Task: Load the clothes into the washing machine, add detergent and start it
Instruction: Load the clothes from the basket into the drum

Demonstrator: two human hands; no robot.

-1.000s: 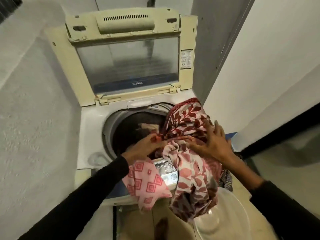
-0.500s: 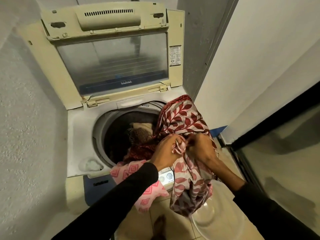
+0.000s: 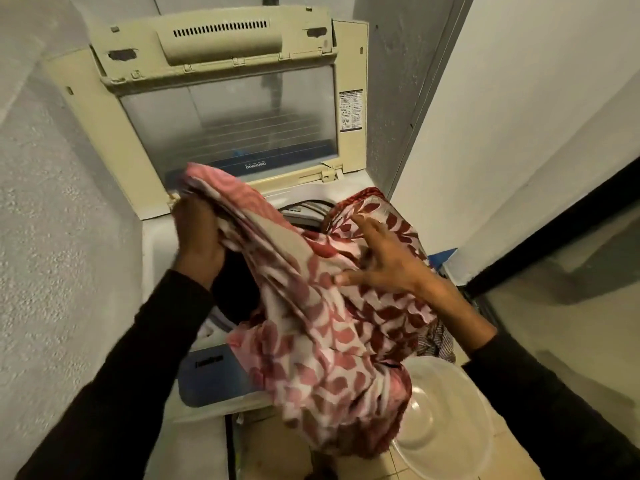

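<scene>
A top-loading washing machine (image 3: 159,251) stands with its lid (image 3: 228,112) raised against the back wall. A long red-and-white leaf-patterned cloth (image 3: 322,344) drapes over the dark drum opening (image 3: 239,289) and hangs down the machine's front. My left hand (image 3: 199,233) grips one bunched end of the cloth, lifted up near the lid hinge. My right hand (image 3: 384,261) lies on the cloth at the right with fingers spread. Most of the drum and the control panel are hidden by the fabric.
A clear plastic basin (image 3: 446,420) sits on the tiled floor at the lower right. A checked garment (image 3: 438,341) peeks out beside the machine. Rough walls close in on the left (image 3: 59,237) and right (image 3: 519,116). A dark door frame (image 3: 554,233) runs along the right.
My left hand has pulled the cloth's end up and to the left, from the drum's rim to lid height. My right hand has let go its grip and spread flat on the fabric.
</scene>
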